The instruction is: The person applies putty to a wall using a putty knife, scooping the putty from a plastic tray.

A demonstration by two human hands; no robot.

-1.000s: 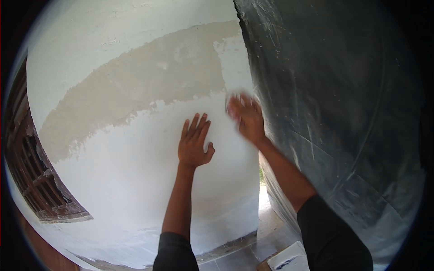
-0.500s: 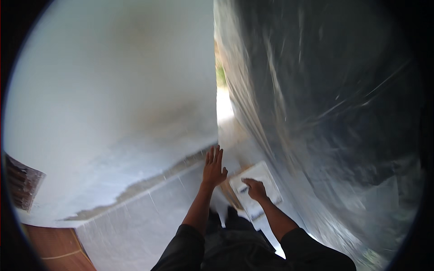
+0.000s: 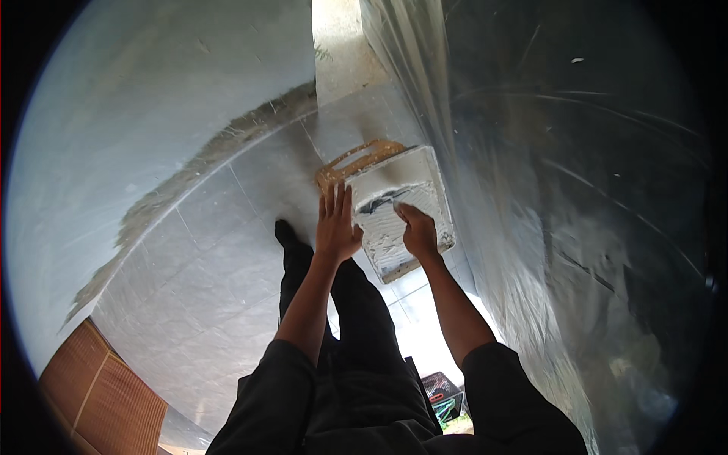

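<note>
My left hand (image 3: 334, 227) is held out flat, palm down, fingers extended and nothing in it, beside the left edge of a paint tray. The paint tray (image 3: 394, 176) is rectangular, with a ribbed slope caked in white paint and a dark patch near its middle. Over the tray, my right hand (image 3: 421, 230) is closed, with a small pale piece showing at its fingertips next to the dark patch. What it grips is too small to make out.
An orange-brown frame with a slot (image 3: 356, 155) lies under the tray's far edge. Clear plastic sheeting (image 3: 516, 189) hangs along the right. A pale wall (image 3: 152, 114) with a rough grey base stands left. Brown ribbed panel (image 3: 106, 387) lies lower left; a dark crate (image 3: 441, 396) sits behind me.
My view has tipped downward, so the tray, floor and my legs show more fully. Both hands appear higher in the picture, the left still flat and the right still closed over the tray.
</note>
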